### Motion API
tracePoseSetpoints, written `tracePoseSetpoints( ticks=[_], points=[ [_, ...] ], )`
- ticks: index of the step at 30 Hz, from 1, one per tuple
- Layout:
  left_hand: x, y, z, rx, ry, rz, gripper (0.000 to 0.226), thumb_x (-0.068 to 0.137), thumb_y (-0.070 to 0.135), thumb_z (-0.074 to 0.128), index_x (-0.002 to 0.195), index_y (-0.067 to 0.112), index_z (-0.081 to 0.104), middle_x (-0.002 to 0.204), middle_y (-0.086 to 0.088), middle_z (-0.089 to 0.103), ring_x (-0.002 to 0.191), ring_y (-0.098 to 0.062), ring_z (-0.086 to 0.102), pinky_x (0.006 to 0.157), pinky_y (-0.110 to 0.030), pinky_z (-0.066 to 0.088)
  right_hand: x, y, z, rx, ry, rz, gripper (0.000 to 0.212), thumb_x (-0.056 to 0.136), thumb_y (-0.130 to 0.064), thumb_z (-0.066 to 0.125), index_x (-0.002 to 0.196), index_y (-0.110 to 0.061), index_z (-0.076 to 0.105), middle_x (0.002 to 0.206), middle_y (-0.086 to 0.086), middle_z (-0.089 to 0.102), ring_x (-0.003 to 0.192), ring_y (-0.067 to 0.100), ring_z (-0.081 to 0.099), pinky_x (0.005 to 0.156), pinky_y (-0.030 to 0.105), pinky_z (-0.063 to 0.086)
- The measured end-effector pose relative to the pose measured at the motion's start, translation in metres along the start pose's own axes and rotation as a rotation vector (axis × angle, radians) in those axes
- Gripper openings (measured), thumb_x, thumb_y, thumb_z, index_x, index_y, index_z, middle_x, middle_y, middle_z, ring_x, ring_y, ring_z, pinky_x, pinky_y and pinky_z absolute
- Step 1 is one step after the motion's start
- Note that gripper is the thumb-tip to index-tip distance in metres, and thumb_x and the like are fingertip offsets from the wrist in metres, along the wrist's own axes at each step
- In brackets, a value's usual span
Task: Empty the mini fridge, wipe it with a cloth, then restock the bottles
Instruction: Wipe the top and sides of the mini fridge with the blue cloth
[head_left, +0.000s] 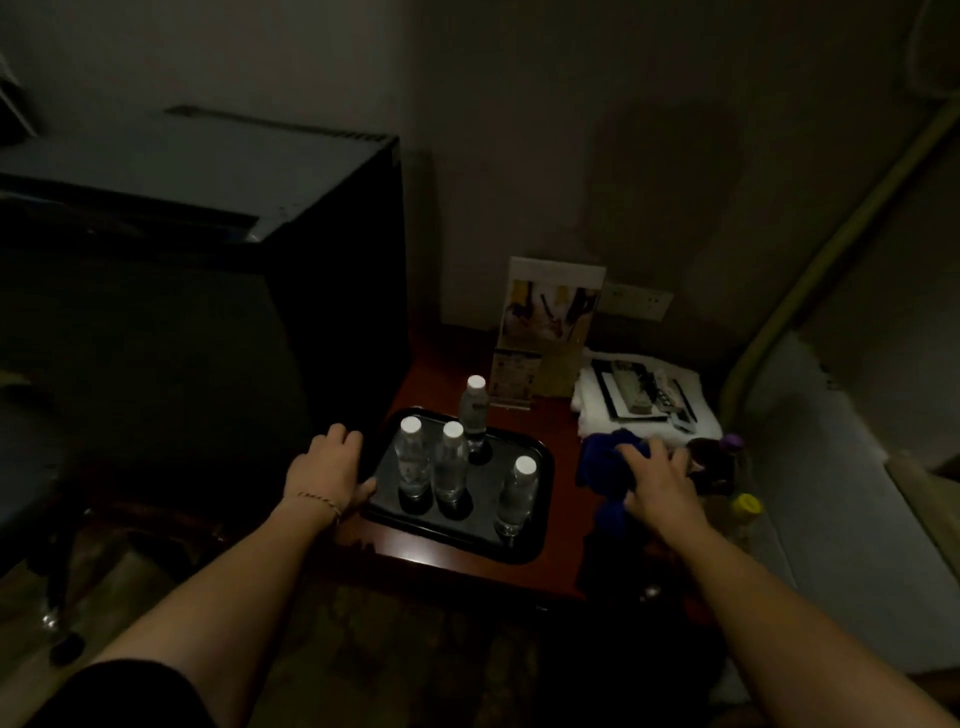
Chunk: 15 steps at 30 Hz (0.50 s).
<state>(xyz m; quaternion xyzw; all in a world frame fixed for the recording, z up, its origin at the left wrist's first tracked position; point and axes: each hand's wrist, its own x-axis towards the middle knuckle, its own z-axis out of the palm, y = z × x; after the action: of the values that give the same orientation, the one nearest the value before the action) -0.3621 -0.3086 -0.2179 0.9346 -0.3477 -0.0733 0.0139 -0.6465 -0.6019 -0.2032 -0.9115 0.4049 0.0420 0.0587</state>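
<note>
Hands at the tray and the cloth

Bottles, four clear ones with white caps (453, 461), stand upright on a black tray (540, 457) on a reddish table (563, 519), just right of the dark mini fridge (208, 270). The left hand (326, 478) grips the tray's left rim, thumb hooked over the edge. The right hand (657, 480) rests on a blue cloth (600, 460) with fingers spread flat. A folded white towel (654, 405) and a leaflet stand (550, 317) sit behind.

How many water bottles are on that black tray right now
4. On the black tray: one bottle at the left, one beside it in the middle, one at the back edge, one at the right front. The room is dim, so others may be hidden.
</note>
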Motion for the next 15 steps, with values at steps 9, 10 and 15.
tracePoseSetpoints(
  ticks=[9, 10, 15],
  points=[
    [-0.06, -0.043, -0.064, -0.099, 0.022, -0.031, 0.064, 0.085, 0.048, 0.066, 0.136, 0.019, 0.041, 0.134, -0.006, 0.04, 0.118, -0.024, 0.047, 0.092, -0.041, 0.052, -0.04, -0.089, -0.09, 0.081, 0.207, -0.204, 0.059, 0.085, -0.013, 0.063, 0.138, -0.031, 0.042, 0.138, 0.004, 0.03, 0.124, 0.031, 0.027, 0.095, 0.043, 0.044],
    [-0.07, -0.048, -0.068, -0.107, 0.013, -0.049, 0.064, 0.085, 0.048, 0.066, 0.136, 0.019, 0.041, 0.135, -0.006, 0.04, 0.119, -0.023, 0.047, 0.092, -0.041, 0.052, -0.046, -0.103, -0.095, 0.086, 0.223, -0.246, 0.059, 0.085, -0.013, 0.064, 0.137, -0.032, 0.042, 0.137, 0.003, 0.03, 0.123, 0.03, 0.028, 0.095, 0.043, 0.045],
    [-0.112, -0.08, -0.077, -0.075, 0.025, -0.082, 0.069, 0.083, 0.05, 0.068, 0.139, 0.022, 0.04, 0.137, -0.003, 0.04, 0.119, -0.021, 0.048, 0.09, -0.037, 0.053, -0.076, -0.178, -0.103, 0.093, 0.28, -0.476, 0.06, 0.083, -0.019, 0.068, 0.136, -0.031, 0.045, 0.135, 0.002, 0.032, 0.12, 0.03, 0.032, 0.093, 0.044, 0.047]
  ],
)
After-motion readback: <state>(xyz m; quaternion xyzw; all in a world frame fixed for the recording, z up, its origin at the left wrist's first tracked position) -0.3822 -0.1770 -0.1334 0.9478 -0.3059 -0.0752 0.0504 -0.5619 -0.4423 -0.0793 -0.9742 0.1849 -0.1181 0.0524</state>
